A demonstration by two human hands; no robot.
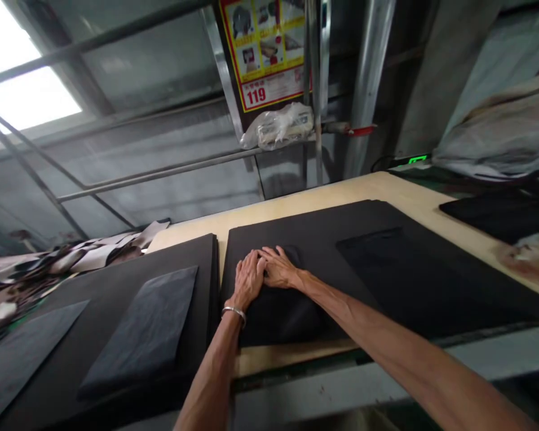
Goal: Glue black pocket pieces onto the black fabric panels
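Observation:
Side by side, my left hand (pixel 248 280) and my right hand (pixel 279 269) lie on a black flexible piece (pixel 282 317), fingers stretched out and the fingertips nearly meeting. A silvery bracelet (pixel 235 312) circles my left wrist. Under the piece is a large dark sheet or stack of sheets (pixel 323 230). Another black piece (pixel 413 275) lies flat on it to the right of my hands. I cannot tell from the surface whether these pieces are leather or cloth.
At left, a stack of dark sheets (pixel 130 275) bears two greyish pieces, one of them a leather-like panel (pixel 148 323). Scraps (pixel 94 254) pile up beyond it. The pale board (pixel 269 209) lies beneath. A metal rail (pixel 161 176) and a plastic-wrapped box (pixel 281 127) are behind.

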